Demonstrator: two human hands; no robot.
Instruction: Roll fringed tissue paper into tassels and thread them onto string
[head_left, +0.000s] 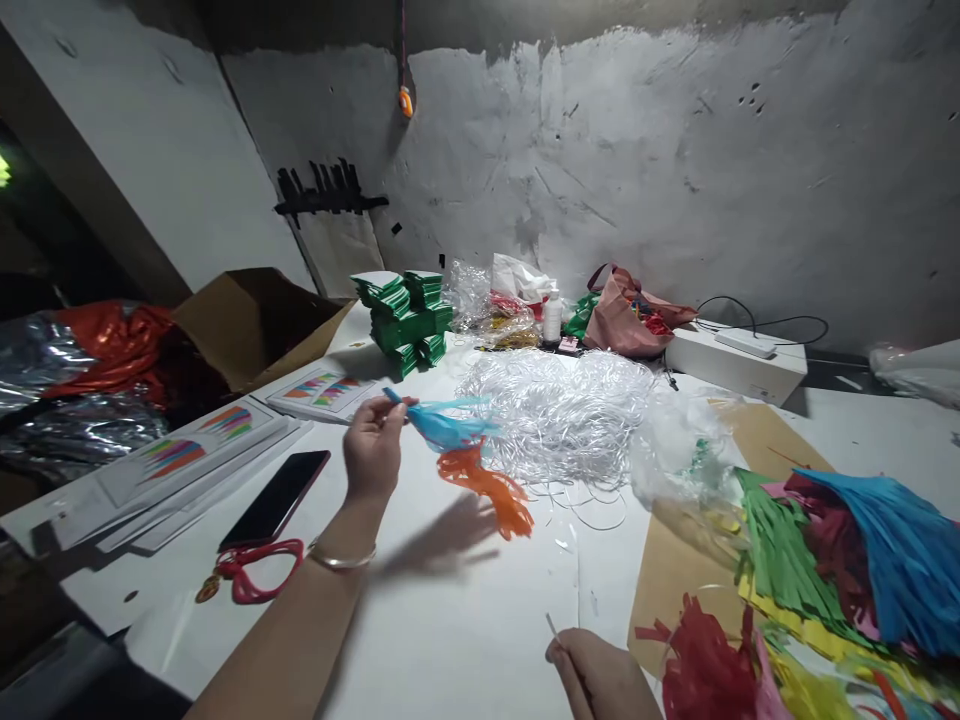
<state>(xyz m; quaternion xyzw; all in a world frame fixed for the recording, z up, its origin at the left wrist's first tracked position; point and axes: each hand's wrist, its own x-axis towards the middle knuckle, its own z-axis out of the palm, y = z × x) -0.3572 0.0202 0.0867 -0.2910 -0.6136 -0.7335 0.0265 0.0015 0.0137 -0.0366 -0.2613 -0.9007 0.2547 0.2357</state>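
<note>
My left hand [375, 445] pinches the twisted top of a blue tissue-paper tassel [442, 425] between thumb and fingers. Its fringe fans out to the right. Just below the fringe is an orange tassel [487, 485]; whether the two are joined I cannot tell. Low in the picture, my right hand [596, 675] is closed on a thin white strip [552, 626] that sticks up past the fingertips. Part of this hand is cut off by the lower edge. Beyond the blue tassel spreads a heap of white string [570, 410].
Fringed paper in several colours [810, 560] and red tassels [709, 660] lie at right. A phone [276, 498], a red cord [262, 575] and printed sheets [187, 455] are on the left. Green bundles [409, 320], a pink bag [626, 320] and a white box [739, 365] stand behind.
</note>
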